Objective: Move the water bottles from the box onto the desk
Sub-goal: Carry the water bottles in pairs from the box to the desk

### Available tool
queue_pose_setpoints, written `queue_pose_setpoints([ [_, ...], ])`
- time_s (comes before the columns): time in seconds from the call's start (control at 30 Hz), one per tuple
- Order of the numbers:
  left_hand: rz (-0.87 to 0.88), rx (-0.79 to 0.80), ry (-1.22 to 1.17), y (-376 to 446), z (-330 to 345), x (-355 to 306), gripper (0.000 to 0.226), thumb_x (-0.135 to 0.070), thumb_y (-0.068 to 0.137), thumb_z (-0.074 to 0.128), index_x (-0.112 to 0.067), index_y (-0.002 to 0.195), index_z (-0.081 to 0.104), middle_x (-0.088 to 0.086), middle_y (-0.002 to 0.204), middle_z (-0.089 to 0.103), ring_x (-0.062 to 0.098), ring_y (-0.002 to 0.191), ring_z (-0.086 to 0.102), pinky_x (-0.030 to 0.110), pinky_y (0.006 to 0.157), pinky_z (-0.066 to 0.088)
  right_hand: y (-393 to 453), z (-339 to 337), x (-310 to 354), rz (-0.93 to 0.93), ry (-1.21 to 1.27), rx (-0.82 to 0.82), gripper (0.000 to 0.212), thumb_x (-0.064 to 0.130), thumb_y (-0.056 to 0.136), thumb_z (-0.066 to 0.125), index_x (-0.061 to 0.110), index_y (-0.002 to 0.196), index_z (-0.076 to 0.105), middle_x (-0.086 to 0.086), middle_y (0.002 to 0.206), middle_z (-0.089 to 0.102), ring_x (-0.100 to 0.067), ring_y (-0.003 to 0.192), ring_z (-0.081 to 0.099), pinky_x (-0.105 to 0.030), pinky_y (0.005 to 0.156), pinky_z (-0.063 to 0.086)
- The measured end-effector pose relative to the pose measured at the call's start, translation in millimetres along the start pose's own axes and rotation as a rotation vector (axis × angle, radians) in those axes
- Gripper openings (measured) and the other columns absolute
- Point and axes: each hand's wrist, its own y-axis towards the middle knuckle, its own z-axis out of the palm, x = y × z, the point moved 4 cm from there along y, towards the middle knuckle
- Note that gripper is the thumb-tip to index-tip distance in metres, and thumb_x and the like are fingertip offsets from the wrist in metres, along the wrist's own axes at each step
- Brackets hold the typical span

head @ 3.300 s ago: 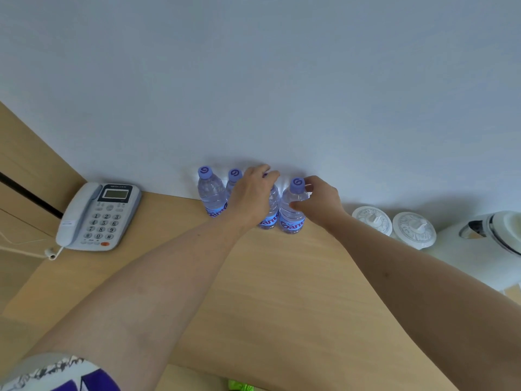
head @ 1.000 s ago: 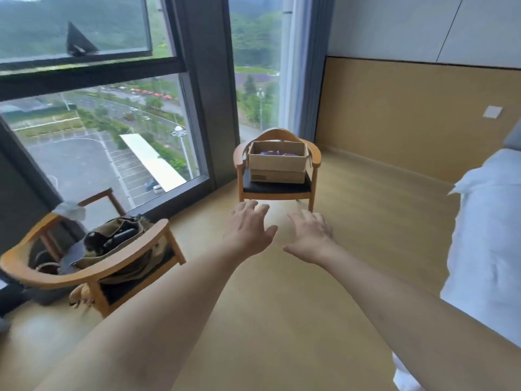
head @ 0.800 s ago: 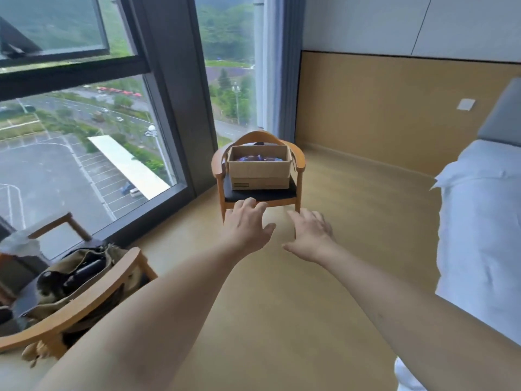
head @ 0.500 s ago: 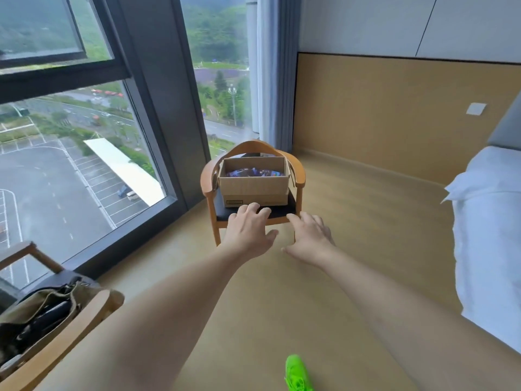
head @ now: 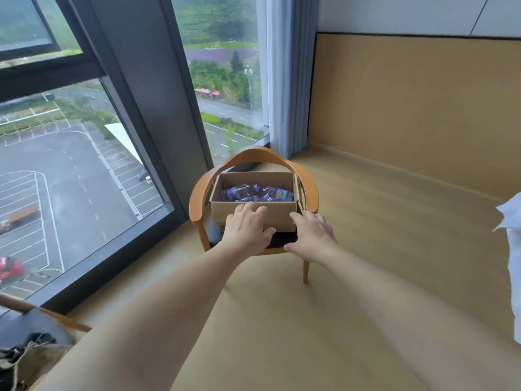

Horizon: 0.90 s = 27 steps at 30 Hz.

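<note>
- cardboard box sits on the seat of a wooden armchair, centre of frame, just beside the window
- water bottles lie on their sides inside the box, purple labels showing; count unclear, looks like a few, bunched together
- left hand centre frame, in front of the box's near wall; fingers relaxed and slightly spread, holding nothing
- right hand just right of it, low centre, over the seat edge near the box's right corner; fingers loosely spread, empty
- can't tell whether either hand actually touches the cardboard or just overlaps it in view
- both arms stretched forward, neither hand inside the box
- desk not in frame, so nothing visible says how many bottles are already over there
- judgement: a pickup is about to start; bottles in the box are all left to carry, so task is clearly unfinished
- next likely needs a reach over the near wall, one bottle per hand
- lower left of frame: part of another chair with a bag; white bedding at right edge
</note>
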Motion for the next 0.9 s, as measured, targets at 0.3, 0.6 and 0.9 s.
queue_pose_setpoints([
  [0.3,-0.021,0.028,-0.070,153.8,46.8,62.4,0.049,-0.051,0.087,0.058,-0.026,0.129,0.056,0.002,0.127,0.054,0.027,0.121,0.047,0.045,0.092,0.047,160.2,20.4,6.9,0.027,0.013,0.045,0.080,0.049,0.079,0.072,0.031,0.146,0.032,-0.003,0.149,0.036,-0.028,0.135,0.031,-0.046,0.109,0.036],
  [0.6,-0.048,0.152,-0.136,290.6,84.5,147.1,0.055,-0.046,0.087,0.060,-0.023,0.136,0.053,0.006,0.135,0.052,0.030,0.126,0.044,0.045,0.097,0.044,316.4,40.3,30.4,0.109,0.026,0.098,0.076,0.053,0.078,0.069,0.029,0.143,0.037,-0.003,0.140,0.043,-0.028,0.127,0.039,-0.042,0.102,0.038],
  [0.9,-0.127,0.267,-0.144,375.1,141.1,209.1,0.058,-0.047,0.090,0.060,-0.025,0.141,0.048,0.006,0.142,0.049,0.029,0.130,0.043,0.046,0.098,0.044,426.3,76.9,29.0,0.196,0.048,0.206,0.080,0.046,0.080,0.073,0.023,0.147,0.035,-0.006,0.143,0.043,-0.030,0.132,0.038,-0.045,0.107,0.038],
])
